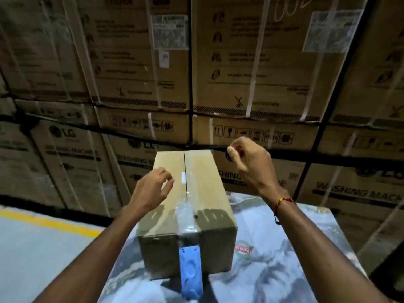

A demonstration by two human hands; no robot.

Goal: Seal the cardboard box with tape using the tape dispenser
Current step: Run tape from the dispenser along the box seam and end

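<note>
1. I saw the cardboard box (pixel 190 206) lying lengthwise on a surface covered with a printed plastic sheet (pixel 284 259), its long axis running away from the camera.
2. The top flaps were closed, meeting along a centre seam (pixel 185 167). The far part of that seam was a bare dark slit.
3. Clear tape (pixel 185 212) covered the nearer part of the seam and ran over the near top edge onto the front face.
4. The blue tape dispenser (pixel 190 270) hung against the front face of the box, low at the centre, right below the tape strip. Neither hand touched it.
5. My left hand (pixel 150 189) hovered at the left side of the box top, fingers loosely spread and slightly curled. It held nothing. I could not tell whether the fingertips touched the cardboard.
6. My right hand (pixel 247 162) was raised beyond the far right corner of the box, apart from it. Its fingers were curled inward, with the thumb near the forefinger. It was blurred, and I could not tell whether it pinched anything.
7. A red and yellow thread bracelet (pixel 282 203) circled the right wrist.
8. Behind the box stood a wall of stacked washing machine cartons (pixel 251 62), strapped with white bands and carrying printed handling symbols.
9. At lower left I saw grey floor with a yellow line (pixel 48 221) across it.
</note>
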